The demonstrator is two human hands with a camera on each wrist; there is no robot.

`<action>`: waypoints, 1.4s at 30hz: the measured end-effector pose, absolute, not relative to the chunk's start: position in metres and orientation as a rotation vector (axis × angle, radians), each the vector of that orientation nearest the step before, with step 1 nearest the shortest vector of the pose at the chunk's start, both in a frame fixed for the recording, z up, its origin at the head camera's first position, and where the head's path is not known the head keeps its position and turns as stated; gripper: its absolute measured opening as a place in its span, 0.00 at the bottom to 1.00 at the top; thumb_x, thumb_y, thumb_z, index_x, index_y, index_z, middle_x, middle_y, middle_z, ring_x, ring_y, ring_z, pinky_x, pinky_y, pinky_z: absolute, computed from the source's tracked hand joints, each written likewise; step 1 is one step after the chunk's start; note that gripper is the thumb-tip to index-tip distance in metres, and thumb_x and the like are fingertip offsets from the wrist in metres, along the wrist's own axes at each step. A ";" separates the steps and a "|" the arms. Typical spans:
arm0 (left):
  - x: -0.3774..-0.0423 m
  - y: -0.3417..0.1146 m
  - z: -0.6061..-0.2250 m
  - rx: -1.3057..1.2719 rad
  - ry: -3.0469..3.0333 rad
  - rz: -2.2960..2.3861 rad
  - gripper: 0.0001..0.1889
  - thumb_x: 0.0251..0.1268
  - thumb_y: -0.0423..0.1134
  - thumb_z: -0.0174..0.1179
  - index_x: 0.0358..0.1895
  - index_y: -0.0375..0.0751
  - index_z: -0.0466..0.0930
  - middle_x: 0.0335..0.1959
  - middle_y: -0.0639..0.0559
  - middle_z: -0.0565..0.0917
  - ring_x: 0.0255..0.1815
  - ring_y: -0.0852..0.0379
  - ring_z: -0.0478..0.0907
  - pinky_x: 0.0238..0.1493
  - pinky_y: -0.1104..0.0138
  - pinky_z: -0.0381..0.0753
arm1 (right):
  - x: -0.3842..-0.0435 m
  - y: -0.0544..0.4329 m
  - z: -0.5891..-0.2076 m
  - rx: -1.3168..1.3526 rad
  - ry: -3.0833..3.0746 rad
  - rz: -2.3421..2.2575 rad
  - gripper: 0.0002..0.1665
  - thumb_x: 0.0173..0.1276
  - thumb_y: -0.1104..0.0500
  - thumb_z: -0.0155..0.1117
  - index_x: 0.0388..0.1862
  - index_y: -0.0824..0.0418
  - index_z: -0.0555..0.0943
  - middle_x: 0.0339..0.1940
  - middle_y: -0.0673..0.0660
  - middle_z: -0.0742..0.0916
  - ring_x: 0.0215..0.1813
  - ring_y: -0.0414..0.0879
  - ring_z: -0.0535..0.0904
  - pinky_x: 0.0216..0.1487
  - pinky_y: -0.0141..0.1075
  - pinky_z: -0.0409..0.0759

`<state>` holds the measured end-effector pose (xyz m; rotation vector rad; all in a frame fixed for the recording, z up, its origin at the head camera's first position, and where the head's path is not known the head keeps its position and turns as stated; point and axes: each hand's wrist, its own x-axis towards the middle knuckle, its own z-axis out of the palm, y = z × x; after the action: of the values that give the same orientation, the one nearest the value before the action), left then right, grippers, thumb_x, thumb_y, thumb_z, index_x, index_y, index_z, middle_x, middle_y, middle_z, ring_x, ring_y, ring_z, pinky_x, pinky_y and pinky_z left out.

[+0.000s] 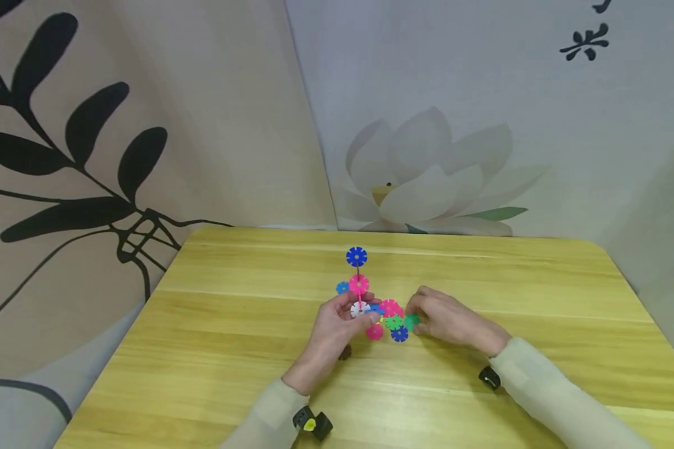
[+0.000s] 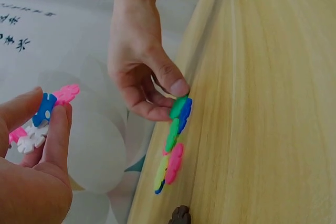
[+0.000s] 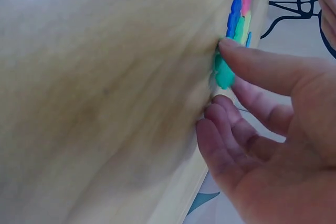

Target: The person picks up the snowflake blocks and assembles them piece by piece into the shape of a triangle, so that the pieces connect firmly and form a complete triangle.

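Observation:
My left hand (image 1: 328,324) pinches a blue snowflake disc (image 2: 45,109) between thumb and fingers. A white disc (image 1: 360,310) and a pink disc (image 2: 66,94) sit against it. Above that hand in the head view, a larger pink disc (image 1: 359,284) and a dark blue disc (image 1: 356,256) stand in a line. My right hand (image 1: 449,315) pinches a green disc (image 2: 178,107) at one end of a flat chain. Along this chain are a dark blue disc (image 1: 399,333), a lighter green disc (image 1: 394,322), a pink disc (image 2: 174,163) and a yellow disc (image 2: 161,174).
A brown disc (image 1: 345,352) lies on the wooden table (image 1: 202,349), partly hidden by my left wrist. A wall (image 1: 247,112) with printed plants and a flower rises behind the table's far edge. Dark devices are strapped to both wrists.

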<state>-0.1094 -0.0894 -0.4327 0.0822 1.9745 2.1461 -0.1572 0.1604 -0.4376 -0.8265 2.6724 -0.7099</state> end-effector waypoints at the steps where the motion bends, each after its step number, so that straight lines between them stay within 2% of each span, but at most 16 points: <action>1: -0.109 -0.089 -0.432 0.081 1.978 2.143 0.23 0.65 0.36 0.72 0.61 0.33 0.79 0.56 0.47 0.86 0.52 0.55 0.84 0.46 0.72 0.84 | -0.157 0.161 -0.438 -0.827 2.666 -0.725 0.12 0.65 0.64 0.76 0.46 0.60 0.85 0.40 0.48 0.82 0.39 0.42 0.74 0.44 0.37 0.80; 6: -0.107 -0.087 -0.433 0.075 1.981 2.130 0.24 0.65 0.37 0.73 0.61 0.33 0.79 0.56 0.48 0.86 0.49 0.56 0.82 0.44 0.72 0.82 | -0.149 0.168 -0.442 -0.807 2.640 -0.842 0.10 0.68 0.65 0.72 0.42 0.56 0.79 0.32 0.45 0.82 0.34 0.39 0.74 0.38 0.34 0.78; 12: -0.103 -0.087 -0.437 0.045 1.959 2.136 0.22 0.64 0.37 0.73 0.59 0.34 0.81 0.55 0.47 0.87 0.47 0.56 0.83 0.41 0.72 0.80 | -0.133 0.171 -0.440 -0.697 2.598 -1.062 0.08 0.73 0.67 0.66 0.45 0.56 0.78 0.38 0.47 0.86 0.36 0.40 0.80 0.36 0.32 0.81; 16: -0.102 -0.087 -0.438 0.045 1.909 2.168 0.24 0.65 0.37 0.73 0.61 0.34 0.79 0.55 0.45 0.87 0.50 0.53 0.84 0.47 0.71 0.83 | -0.124 0.169 -0.432 -0.630 2.569 -1.228 0.09 0.74 0.69 0.64 0.48 0.58 0.78 0.41 0.51 0.87 0.39 0.45 0.86 0.37 0.33 0.84; 20: -0.103 -0.086 -0.436 0.081 1.873 2.192 0.28 0.66 0.37 0.72 0.66 0.32 0.75 0.58 0.45 0.87 0.56 0.51 0.85 0.53 0.70 0.83 | -0.118 0.167 -0.425 -0.609 2.587 -1.334 0.09 0.73 0.69 0.65 0.49 0.60 0.79 0.40 0.53 0.87 0.41 0.47 0.88 0.41 0.33 0.86; 26: -0.104 -0.086 -0.435 0.083 1.885 2.188 0.31 0.66 0.37 0.72 0.70 0.35 0.72 0.57 0.47 0.87 0.57 0.51 0.85 0.57 0.68 0.81 | -0.113 0.163 -0.419 -0.600 2.618 -1.431 0.09 0.71 0.68 0.68 0.48 0.63 0.81 0.38 0.52 0.87 0.41 0.45 0.88 0.44 0.33 0.87; 31: -0.104 -0.086 -0.435 0.091 1.886 2.185 0.34 0.66 0.38 0.72 0.73 0.37 0.69 0.55 0.47 0.88 0.57 0.51 0.84 0.66 0.60 0.76 | -0.111 0.161 -0.416 -0.605 2.699 -1.446 0.07 0.70 0.65 0.71 0.44 0.60 0.83 0.36 0.48 0.88 0.39 0.42 0.87 0.43 0.32 0.87; 36: -0.105 -0.086 -0.433 0.107 1.837 2.208 0.33 0.66 0.38 0.72 0.72 0.37 0.71 0.55 0.45 0.88 0.54 0.52 0.85 0.63 0.60 0.78 | -0.111 0.157 -0.415 -0.641 2.719 -1.510 0.06 0.69 0.66 0.72 0.41 0.59 0.84 0.36 0.48 0.88 0.39 0.46 0.89 0.42 0.32 0.87; 42: -0.108 -0.085 -0.429 0.089 1.751 2.257 0.32 0.65 0.35 0.72 0.70 0.33 0.72 0.56 0.44 0.87 0.51 0.54 0.86 0.59 0.63 0.81 | -0.112 0.155 -0.412 -0.669 2.734 -1.528 0.06 0.68 0.66 0.73 0.41 0.58 0.85 0.36 0.47 0.89 0.39 0.46 0.89 0.43 0.32 0.87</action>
<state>-0.1078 -0.0847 -0.4288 0.0891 1.7511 2.2573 -0.1115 0.1552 -0.4121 -0.6686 2.7336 -1.5281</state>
